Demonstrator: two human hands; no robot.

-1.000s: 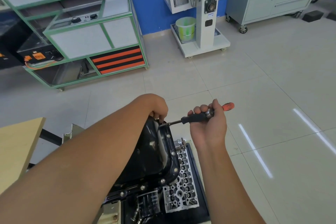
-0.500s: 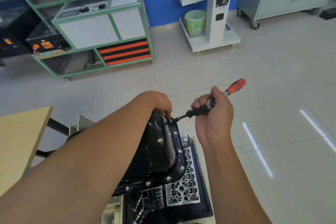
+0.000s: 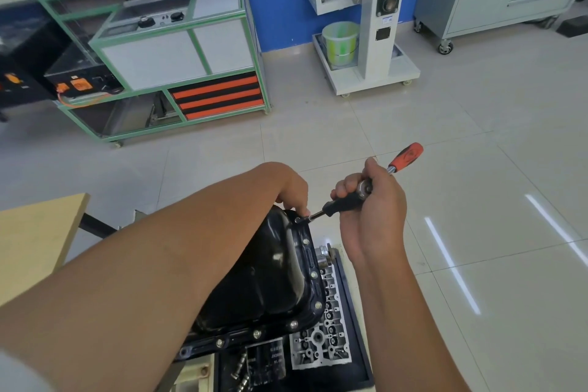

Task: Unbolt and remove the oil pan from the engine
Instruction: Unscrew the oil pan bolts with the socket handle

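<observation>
Right hand [image 3: 372,200] clenched round ratchet [image 3: 356,197], left hand [image 3: 291,191] apparently pinching the socket onto 1 corner bolt of oil pan [image 3: 273,267]: keep square, turn smoothly.

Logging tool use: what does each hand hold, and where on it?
Right hand grips the ratchet at its head end. Left hand pinches the socket tip at the oil pan flange.

ratchet [image 3: 356,200] right of oil pan [image 3: 273,280]
</observation>
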